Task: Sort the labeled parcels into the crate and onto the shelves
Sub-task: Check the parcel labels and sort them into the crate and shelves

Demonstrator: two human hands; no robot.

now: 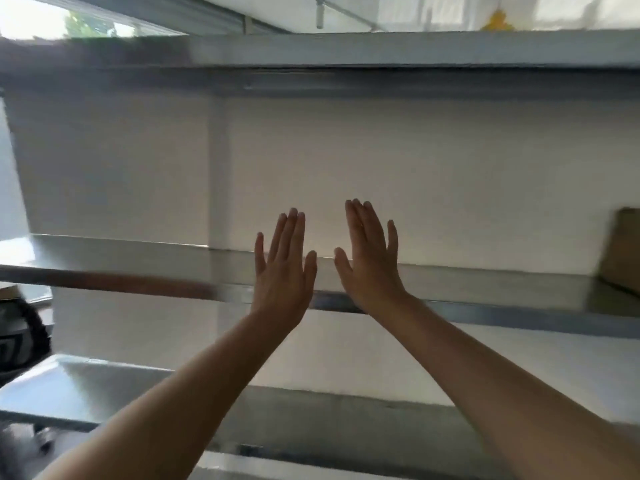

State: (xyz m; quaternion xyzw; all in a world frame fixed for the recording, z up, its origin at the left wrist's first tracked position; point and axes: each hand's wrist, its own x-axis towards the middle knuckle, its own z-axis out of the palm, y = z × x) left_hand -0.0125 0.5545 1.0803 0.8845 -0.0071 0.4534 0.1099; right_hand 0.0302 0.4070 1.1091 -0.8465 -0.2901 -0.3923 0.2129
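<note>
- Left hand [282,268]: raised in front of the metal shelving, palm facing away, fingers straight and close together, thumb spread toward the right. Open, holding nothing.
- Right hand [372,258]: raised just beside the left, the two thumbs near each other but apart. Fingers extended, little finger slightly splayed. Open, holding nothing.
- Both forearms are bare and reach up from the lower edge of the view.
- Grey metal middle shelf [502,289]: runs across the view behind the hands; both wrists overlap its front edge. Its surface behind the hands is bare.
- Brown cardboard parcel [623,251]: stands on the middle shelf at the far right edge of the view, well apart from both hands, only partly in view. No label or writing can be made out on its visible face.
- Grey metal upper shelf [381,60]: spans the top of the view, seen from below.
- Grey metal lower shelf [86,386]: lies below the forearms, its surface shiny at left.
- Dark object with white markings [17,341]: at the left edge, between the middle and lower shelf levels; markings blurred, not readable.
- Yellow object [497,20]: above the upper shelf, blurred; identity cannot be told.
- White wall [450,168]: plain, behind the shelving.
- No crate is in view. The whole view is motion-blurred, worst at left.
</note>
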